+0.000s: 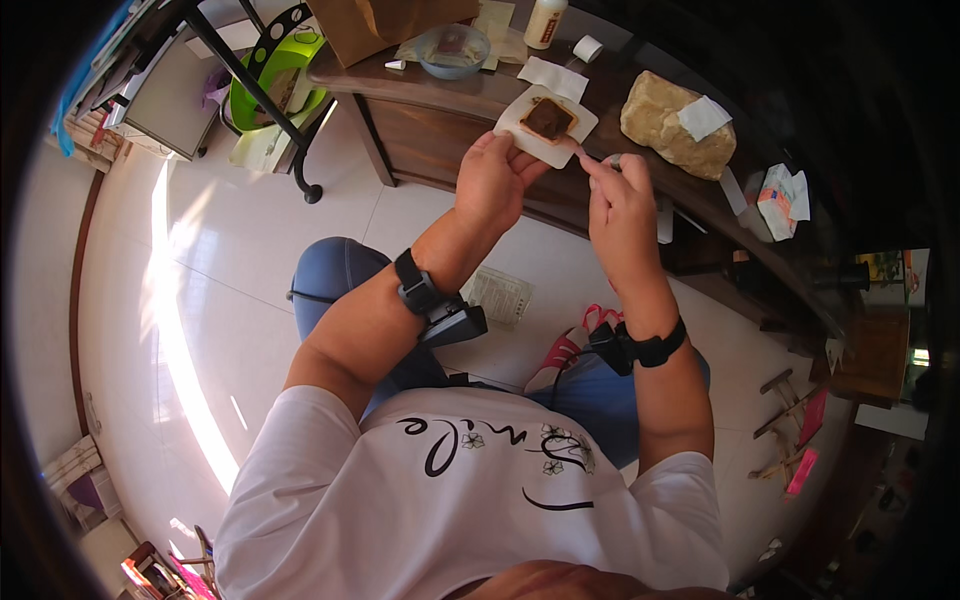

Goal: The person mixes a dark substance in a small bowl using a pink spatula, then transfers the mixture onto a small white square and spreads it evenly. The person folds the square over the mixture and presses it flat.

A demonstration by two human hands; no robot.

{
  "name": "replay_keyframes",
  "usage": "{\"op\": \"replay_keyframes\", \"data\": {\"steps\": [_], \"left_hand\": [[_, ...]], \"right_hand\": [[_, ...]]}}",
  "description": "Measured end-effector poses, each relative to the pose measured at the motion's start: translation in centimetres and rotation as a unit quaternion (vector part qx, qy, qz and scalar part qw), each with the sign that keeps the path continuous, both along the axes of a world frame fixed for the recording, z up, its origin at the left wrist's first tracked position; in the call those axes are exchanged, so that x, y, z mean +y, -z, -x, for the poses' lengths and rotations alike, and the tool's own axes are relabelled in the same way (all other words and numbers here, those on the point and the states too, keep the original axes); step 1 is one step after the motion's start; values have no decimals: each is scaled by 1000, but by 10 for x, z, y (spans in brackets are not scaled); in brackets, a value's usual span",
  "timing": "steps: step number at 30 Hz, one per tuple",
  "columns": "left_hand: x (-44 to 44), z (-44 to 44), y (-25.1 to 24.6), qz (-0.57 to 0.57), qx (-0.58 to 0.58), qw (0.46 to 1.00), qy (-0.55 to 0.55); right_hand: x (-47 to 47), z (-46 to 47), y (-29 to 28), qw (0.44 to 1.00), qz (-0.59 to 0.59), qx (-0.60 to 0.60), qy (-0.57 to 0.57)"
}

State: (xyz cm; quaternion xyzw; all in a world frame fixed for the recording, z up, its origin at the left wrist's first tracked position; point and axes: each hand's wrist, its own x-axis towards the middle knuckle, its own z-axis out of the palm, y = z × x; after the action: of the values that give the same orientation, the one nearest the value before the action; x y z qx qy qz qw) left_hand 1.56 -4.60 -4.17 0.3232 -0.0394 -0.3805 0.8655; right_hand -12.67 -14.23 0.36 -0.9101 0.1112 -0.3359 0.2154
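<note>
My left hand (491,176) holds a white square adhesive patch (511,120) from below, with the thumb on its near corner. A raised square frame in the patch's middle is filled with dark brown paste (549,120). My right hand (624,206) pinches a slim pinkish stick (574,146) at the patch's right corner, near the edge of the paste. The stick's exact kind is too small to tell. Both hands are in front of the edge of a dark wooden table (442,94). Black straps with small devices are on both forearms.
On the table stand a glass bowl (452,52), a white bottle (545,24), a white cap (588,49), a large tan stone (667,120) and a tissue pack (780,201). A black metal frame (251,86) and green basin (292,60) are left. A printed sheet (499,298) lies on the floor.
</note>
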Motion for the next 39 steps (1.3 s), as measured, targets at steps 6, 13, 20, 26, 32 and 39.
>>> {"op": "replay_keyframes", "data": {"steps": [6, 13, 20, 26, 32, 39], "left_hand": [[-1, 1, 3, 16, 1, 1000, 4], [-1, 1, 2, 14, 0, 1000, 6], [1, 1, -2, 31, -5, 999, 13], [0, 2, -3, 10, -10, 1000, 13], [0, 2, -4, 15, -8, 1000, 7], [0, 2, -6, 8, -10, 999, 39]], "right_hand": [[6, 1, -7, 999, -34, -30, -1], [-1, -15, 4, 999, 12, -22, 26], [14, -6, 7, 998, 66, -9, -8], [10, -8, 3, 999, 32, -35, 11], [11, -5, 3, 999, -24, -46, -6], [6, -5, 11, 999, 37, -37, -14]]}}
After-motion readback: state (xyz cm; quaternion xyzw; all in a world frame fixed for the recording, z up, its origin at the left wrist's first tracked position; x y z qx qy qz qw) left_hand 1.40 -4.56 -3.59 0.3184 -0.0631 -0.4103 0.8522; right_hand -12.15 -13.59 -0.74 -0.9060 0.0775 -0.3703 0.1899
